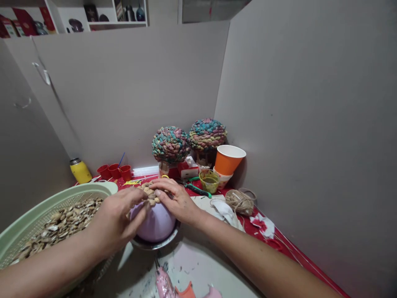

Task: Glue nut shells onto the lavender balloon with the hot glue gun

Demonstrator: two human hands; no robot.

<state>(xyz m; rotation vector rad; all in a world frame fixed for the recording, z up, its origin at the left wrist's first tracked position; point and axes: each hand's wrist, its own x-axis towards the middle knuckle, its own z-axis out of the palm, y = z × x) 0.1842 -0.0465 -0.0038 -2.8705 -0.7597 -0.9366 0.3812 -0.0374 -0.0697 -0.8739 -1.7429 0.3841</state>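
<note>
A pale purple balloon (156, 223) sits in a round metal bowl (151, 247). Light brown nut shells (151, 193) cover its top. My left hand (119, 209) is bent in a pinch against the shell layer from the left; whatever lies between its fingertips is too small to make out. From the right, my right hand (178, 200) rests over the shells with fingers stretched out and thumb touching them. Below the bowl, on the white board, lies a glue gun (164, 283) wrapped in pink.
A green basket (77, 188) of shells stands at left. Behind are red cups (125, 173), a yellow bottle (80, 170), two shell-covered trees (170, 145), pliers (198, 190), an orange paper cup (229, 160) and a twine ball (239, 202). Grey panels enclose the table.
</note>
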